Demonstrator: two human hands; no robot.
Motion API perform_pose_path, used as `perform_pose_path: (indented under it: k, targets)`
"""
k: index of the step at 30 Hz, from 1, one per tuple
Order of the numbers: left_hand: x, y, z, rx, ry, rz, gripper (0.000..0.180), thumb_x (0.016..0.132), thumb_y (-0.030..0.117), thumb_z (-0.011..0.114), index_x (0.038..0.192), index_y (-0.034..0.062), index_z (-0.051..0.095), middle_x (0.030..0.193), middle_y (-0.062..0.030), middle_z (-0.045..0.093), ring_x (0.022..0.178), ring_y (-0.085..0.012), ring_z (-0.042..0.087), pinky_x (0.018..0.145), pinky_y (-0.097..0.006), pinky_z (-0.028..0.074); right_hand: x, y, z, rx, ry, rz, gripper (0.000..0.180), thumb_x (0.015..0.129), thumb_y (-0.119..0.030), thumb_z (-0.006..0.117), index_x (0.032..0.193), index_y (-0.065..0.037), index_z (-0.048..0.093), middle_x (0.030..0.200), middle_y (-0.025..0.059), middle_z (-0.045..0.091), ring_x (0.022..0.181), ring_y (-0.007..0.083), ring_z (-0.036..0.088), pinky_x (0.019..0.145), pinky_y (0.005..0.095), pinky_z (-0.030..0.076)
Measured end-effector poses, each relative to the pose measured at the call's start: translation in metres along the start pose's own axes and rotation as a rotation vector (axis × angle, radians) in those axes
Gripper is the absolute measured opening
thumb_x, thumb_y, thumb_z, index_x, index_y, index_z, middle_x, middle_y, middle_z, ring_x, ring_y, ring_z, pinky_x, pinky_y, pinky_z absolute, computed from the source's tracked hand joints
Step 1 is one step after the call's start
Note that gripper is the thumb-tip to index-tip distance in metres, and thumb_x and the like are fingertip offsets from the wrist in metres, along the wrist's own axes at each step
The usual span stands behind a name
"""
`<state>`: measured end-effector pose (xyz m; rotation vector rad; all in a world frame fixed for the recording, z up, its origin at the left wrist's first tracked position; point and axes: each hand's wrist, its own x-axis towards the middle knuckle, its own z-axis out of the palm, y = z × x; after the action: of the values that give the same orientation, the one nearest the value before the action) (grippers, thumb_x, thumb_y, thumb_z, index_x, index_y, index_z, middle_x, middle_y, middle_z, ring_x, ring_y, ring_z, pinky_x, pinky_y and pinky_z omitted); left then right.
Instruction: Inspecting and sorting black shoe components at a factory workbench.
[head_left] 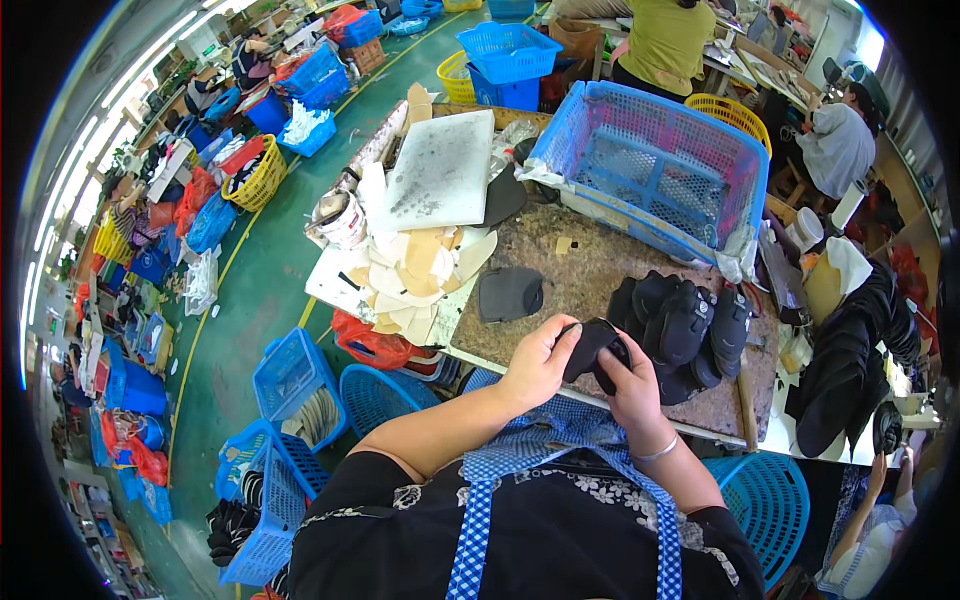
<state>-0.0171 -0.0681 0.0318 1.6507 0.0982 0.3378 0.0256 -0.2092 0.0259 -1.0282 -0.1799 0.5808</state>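
A blue checked apron (pixel 550 425) lies closest, just below the hands. Both forearms rise from the lower edge and converge: the left slants up and rightward, the right leans up and leftward, with a bangle (pixel 657 451) at its wrist. Between the hands, over the bench's near edge, is a black shoe upper (pixel 585 356), its long axis running roughly crosswise from hand to hand. A curved rim shows toward the right hand; which end is the toe cannot be told. The left hand (pixel 536 368) pinches the upper's left side, thumb uppermost and pointing away from the body. The right hand (pixel 634 388) grasps the other side, its thumb angled up and leftward across the piece; the fingers underneath are largely hidden.

Right of the right hand, a wooden handle (pixel 747 408) lies along the workbench (pixel 590 240). A pile of black shoe uppers (pixel 682 322) sits just beyond and right of that hand. A flat dark fabric piece (pixel 510 294) lies beyond the left hand, with tan cut-outs (pixel 408 285) farther left. Past these rest a smudged white board (pixel 440 170), and, beyond the right hand, a blue plastic crate (pixel 640 218). Farthest off is a person in a yellow-green top (pixel 667 45).
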Motion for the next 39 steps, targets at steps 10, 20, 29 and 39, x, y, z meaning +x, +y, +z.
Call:
perform_pose_path:
  k: [10,20,29,39]
  targets:
    - [0.015,-0.010,-0.017,0.644,0.069,0.427,0.008,0.083,0.013,0.051,0.088,0.0078,0.054,0.070,-0.0147,0.059,0.064,-0.0321,0.059,0.055,-0.038,0.047,-0.030,-0.016,0.005,0.425,-0.249,0.369,0.027,0.086,-0.009,0.049,0.109,0.006,0.049,0.102,0.0143,0.058,0.094,0.0233,0.057,0.088,0.0367,0.044]
    - [-0.003,-0.010,-0.005,0.082,-0.056,0.062,0.015,0.090,0.015,0.042,0.089,0.0040,0.052,0.071,-0.0107,0.052,0.064,-0.0207,0.054,0.058,-0.028,0.042,-0.026,-0.005,0.009,0.239,-0.106,0.595,0.023,0.080,-0.007,0.060,0.100,0.003,0.054,0.090,0.0079,0.060,0.082,0.0152,0.058,0.079,0.0299,0.047]
    - [-0.001,-0.032,-0.005,0.252,-0.169,0.066,0.016,0.089,0.017,0.044,0.084,0.0033,0.052,0.067,-0.0148,0.053,0.063,-0.0281,0.055,0.057,-0.034,0.042,-0.037,0.001,0.005,0.395,-0.185,0.541,0.032,0.077,-0.002,0.060,0.107,0.001,0.051,0.095,0.0081,0.058,0.085,0.0160,0.056,0.083,0.0311,0.044]
    - [0.006,-0.025,0.003,0.021,-0.152,-0.319,0.024,0.091,0.022,0.041,0.084,0.0019,0.053,0.067,-0.0075,0.053,0.061,-0.0150,0.051,0.058,-0.028,0.042,-0.030,-0.006,0.011,-0.215,-0.113,-0.024,0.020,0.084,-0.003,0.053,0.101,0.003,0.046,0.087,0.0083,0.057,0.074,0.0136,0.058,0.063,0.0238,0.048]
